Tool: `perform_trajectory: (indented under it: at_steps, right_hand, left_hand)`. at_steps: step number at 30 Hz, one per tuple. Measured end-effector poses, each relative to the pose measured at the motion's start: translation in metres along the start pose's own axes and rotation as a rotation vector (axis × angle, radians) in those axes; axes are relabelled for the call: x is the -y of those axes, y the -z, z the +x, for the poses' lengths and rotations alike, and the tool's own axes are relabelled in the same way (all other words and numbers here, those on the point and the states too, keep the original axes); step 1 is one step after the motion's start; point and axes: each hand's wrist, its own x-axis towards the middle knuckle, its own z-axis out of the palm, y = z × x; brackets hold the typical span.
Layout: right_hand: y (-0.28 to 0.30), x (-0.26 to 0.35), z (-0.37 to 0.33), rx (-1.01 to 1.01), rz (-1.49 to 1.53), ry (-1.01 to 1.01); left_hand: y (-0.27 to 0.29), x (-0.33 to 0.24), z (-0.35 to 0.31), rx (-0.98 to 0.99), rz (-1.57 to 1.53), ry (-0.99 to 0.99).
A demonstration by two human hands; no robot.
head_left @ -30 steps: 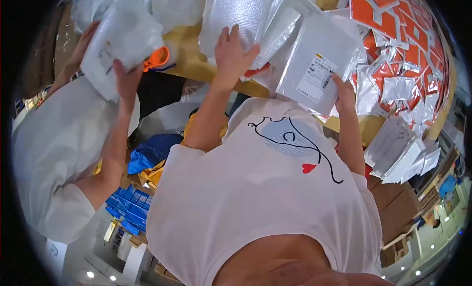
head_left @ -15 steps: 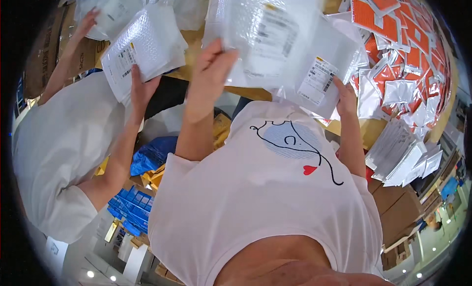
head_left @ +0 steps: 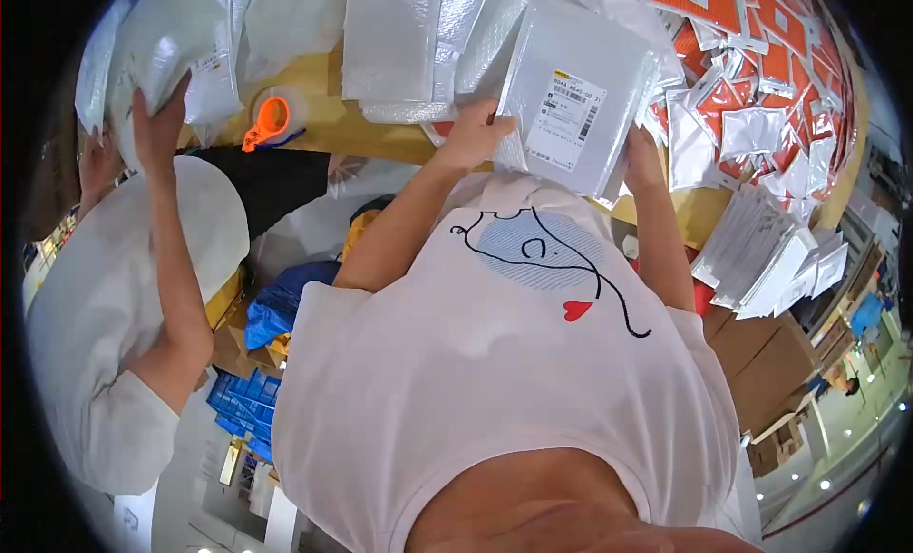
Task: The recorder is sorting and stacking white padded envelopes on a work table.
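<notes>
"what are your hands doing?"
"my right hand [head_left: 643,159] is closed on the right edge of a pale padded mailer [head_left: 613,63]. my left hand [head_left: 475,135] is half curled at its left edge; i can't tell if it grips."
"where's the mailer?"
"before my chest, white label [head_left: 566,120] up."

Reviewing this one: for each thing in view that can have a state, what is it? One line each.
Labelled mailer: label side up
Right hand: closed on the mailer's right edge
Left hand: fingers bent at its left edge, grip unclear
Silver mailers: overlapping on the table
Orange tape dispenser: lying unheld
Orange-red packets: heaped
White envelopes: bunched, fanned
Blue bag: crumpled
</notes>
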Motion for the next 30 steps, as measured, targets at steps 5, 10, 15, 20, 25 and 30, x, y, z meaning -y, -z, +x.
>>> perform_trajectory:
  at_steps: [5, 10, 15, 20, 25, 30]
  right_hand:
    - [-0.011, 0.008, -0.006, 0.062, 0.405, -0.099]
    - [-0.005, -0.002, -0.004, 0.115, 0.068, 0.086]
    - [-0.016, 0.007, -0.012, 0.032, 0.023, 0.105]
    - [-0.013, 0.002, 0.002, 0.071, 0.07, 0.022]
    - [-0.021, 0.011, -0.009, 0.022, 0.021, 0.067]
    - [-0.018, 0.011, -0.009, 0.084, 0.081, 0.112]
  left_hand:
    - [-0.002, -0.001, -0.004, -0.03, 0.072, 0.039]
    - [0.009, -0.034, -0.022, -0.124, 0.511, -0.167]
    - [0.07, -0.055, -0.001, -0.901, 0.856, -0.664]
    - [0.101, 0.003, 0.029, -0.701, 0.927, -0.418]
    - [0.122, -0.053, -0.015, -0.657, 0.786, -0.209]
    - [0.088, -0.125, -0.087, -0.315, -0.321, -0.447]
